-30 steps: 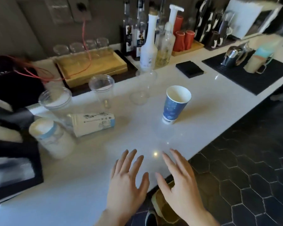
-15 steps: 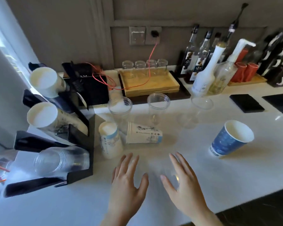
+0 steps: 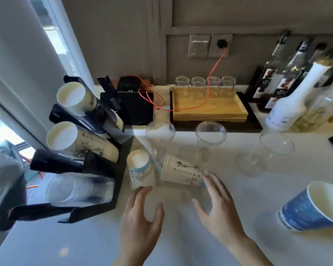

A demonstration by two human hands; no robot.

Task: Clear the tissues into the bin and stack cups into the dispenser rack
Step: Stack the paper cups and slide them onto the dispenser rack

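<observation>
A black dispenser rack (image 3: 96, 164) stands at the left with paper cups in its two upper tubes and clear plastic cups in the lowest. Beside it a white paper cup (image 3: 140, 172) stands upright, and another white printed cup (image 3: 182, 172) lies on its side. My left hand (image 3: 141, 217) is open, its fingertips at the base of the upright cup. My right hand (image 3: 217, 206) is open, fingertips touching the lying cup's end. Clear plastic cups (image 3: 160, 137) (image 3: 210, 139) (image 3: 273, 148) stand behind. A blue paper cup (image 3: 311, 208) stands at the right. No tissues or bin are visible.
The white counter (image 3: 181, 242) carries a wooden tray (image 3: 208, 108) with several glasses, a black box with a red cable (image 3: 136, 108), and syrup bottles (image 3: 288, 100) at the back right. A window frame is at the left.
The view swung left and closer to the rack. Both hands moved forward from the bare counter to reach the two white paper cups.
</observation>
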